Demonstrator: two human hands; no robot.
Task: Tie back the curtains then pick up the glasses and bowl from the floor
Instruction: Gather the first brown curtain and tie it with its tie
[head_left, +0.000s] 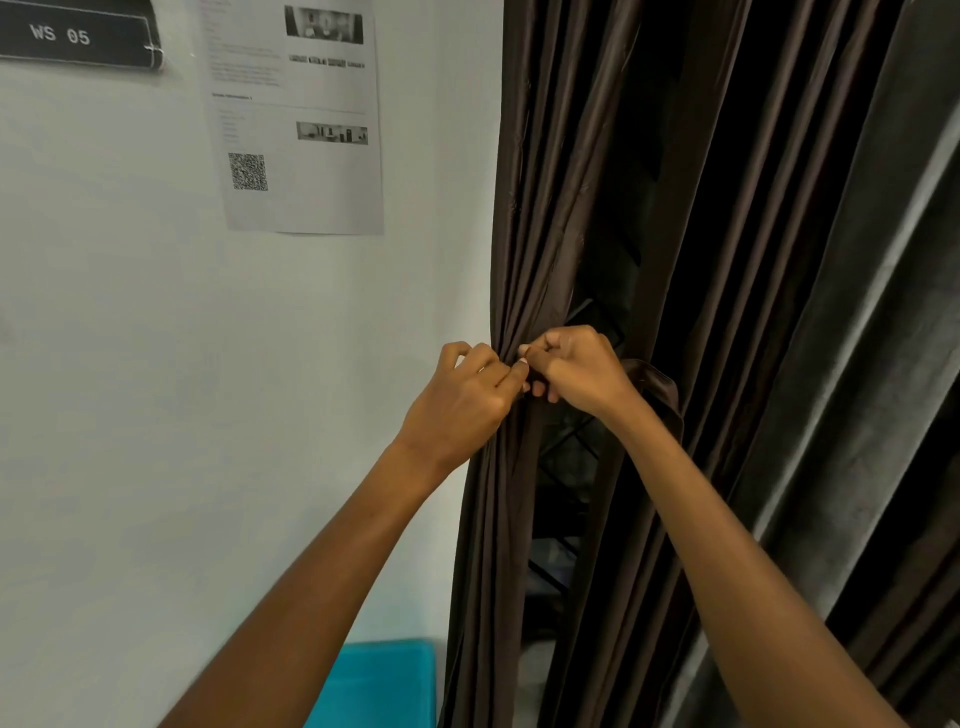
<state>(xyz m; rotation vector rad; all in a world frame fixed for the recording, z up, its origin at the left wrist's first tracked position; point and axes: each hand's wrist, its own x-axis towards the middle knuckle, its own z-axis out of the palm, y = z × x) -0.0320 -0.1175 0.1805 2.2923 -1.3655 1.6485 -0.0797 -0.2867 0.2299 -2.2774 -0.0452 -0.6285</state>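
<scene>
Curtain (524, 260), dark brown, pleated: hung at right of frame beside white wall (130, 364); long axis vertical, folds running top to bottom, leaning slightly leftward toward the foot. Gathered into a narrow waist at mid-height, flaring again above and below.

Tieback band (667, 395), same brown fabric: looped around the gathered folds, long axis roughly horizontal, curving behind the right wrist and bending downward at its right end.

Left hand (460, 400): at the curtain's left edge, at the waist; fingers curled, thumb and forefinger pinched together on fabric or band end, exact item not discernible.

Right hand (576, 371): just right of the left hand, fingertips touching it; fist closed around the band where it meets the folds.

Second curtain (857, 364), grey, velvety: further right, folds slanting from upper right to lower left.

Window grille (566, 467), dark, diagonal bars: visible through the gap between brown folds.

Printed sheet (296, 114) with QR code: fixed to wall, upper left of the curtain.

Black plate (78, 36) lettered "WS 05": top-left corner.

Turquoise container (384, 680): bottom edge, between forearms, beside the curtain's foot.
</scene>
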